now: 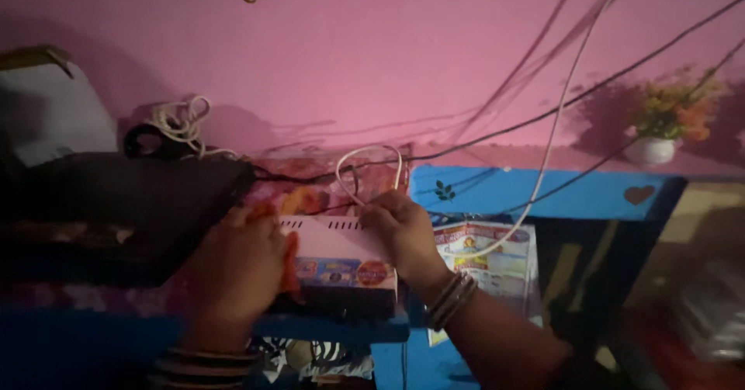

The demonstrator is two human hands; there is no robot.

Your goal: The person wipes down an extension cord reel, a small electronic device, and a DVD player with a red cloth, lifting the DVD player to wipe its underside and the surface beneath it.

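A white and black box-shaped device [341, 262] with vent slots and coloured stickers sits on a blue shelf [334, 328]. My left hand [237, 266] presses an orange cloth [290, 260] against the device's left side. Over the device's top right corner, my right hand [400, 231] pinches a looped white cable [365, 161] that rises behind it. Bangles ring both wrists.
A dark flat object [124, 204] lies left of the device, with a coiled white cord [182, 122] behind it. Several dark wires [543, 110] cross the pink wall. A printed paper packet [497, 262] hangs at right. A small flower pot [656, 145] stands on a ledge.
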